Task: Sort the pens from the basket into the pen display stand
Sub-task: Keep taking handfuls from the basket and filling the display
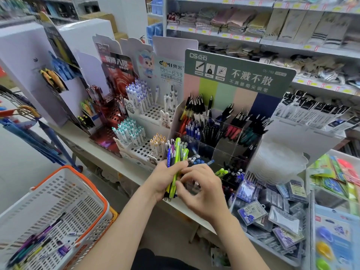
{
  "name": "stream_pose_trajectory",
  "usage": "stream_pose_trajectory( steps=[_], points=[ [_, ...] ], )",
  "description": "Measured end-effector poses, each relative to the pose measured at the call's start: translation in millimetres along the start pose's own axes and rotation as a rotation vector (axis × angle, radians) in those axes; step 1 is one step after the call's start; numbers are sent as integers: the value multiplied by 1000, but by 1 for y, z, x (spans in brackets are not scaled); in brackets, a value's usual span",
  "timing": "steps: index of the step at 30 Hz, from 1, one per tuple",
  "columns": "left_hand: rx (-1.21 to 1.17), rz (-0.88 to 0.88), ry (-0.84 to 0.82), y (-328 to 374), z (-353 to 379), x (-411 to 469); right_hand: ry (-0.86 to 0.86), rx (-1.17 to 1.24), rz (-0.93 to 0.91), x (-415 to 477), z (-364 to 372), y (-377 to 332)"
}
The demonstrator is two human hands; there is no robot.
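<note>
My left hand (162,177) grips a bunch of pens (176,159), neon green, blue and dark ones, held upright in front of the displays. My right hand (201,189) is at the lower part of the bunch, its fingers curled and pinching among the pens. The white basket (58,193) with an orange rim sits at lower left; several loose pens (35,244) lie on its bottom. The clear compartmented pen display stand (224,133) with a green header card stands just behind the hands, holding black, blue and red pens.
White perforated stands (144,131) with teal, purple and yellow-capped pens stand to the left of the clear stand, and a red stand (111,115) beyond. Boxed refills and packaged stationery (272,211) fill bins at right. Shelves of textiles (233,22) rise behind.
</note>
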State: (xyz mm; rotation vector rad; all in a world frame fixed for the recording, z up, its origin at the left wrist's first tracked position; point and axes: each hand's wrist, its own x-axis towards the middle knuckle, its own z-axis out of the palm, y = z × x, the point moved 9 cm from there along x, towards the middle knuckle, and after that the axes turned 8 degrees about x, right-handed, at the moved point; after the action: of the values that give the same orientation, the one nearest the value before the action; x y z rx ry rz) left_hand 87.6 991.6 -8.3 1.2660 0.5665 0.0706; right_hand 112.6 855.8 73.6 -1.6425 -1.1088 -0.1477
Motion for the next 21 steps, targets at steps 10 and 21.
stream_pose_trajectory(
  steps=[10, 21],
  points=[
    [306, -14, -230, -7, 28, -17, -17, 234, 856, 34, 0, 80],
    [332, -29, -338, -4, 29, -26, 152, 448, 1019, 43, -4, 74]
  ],
)
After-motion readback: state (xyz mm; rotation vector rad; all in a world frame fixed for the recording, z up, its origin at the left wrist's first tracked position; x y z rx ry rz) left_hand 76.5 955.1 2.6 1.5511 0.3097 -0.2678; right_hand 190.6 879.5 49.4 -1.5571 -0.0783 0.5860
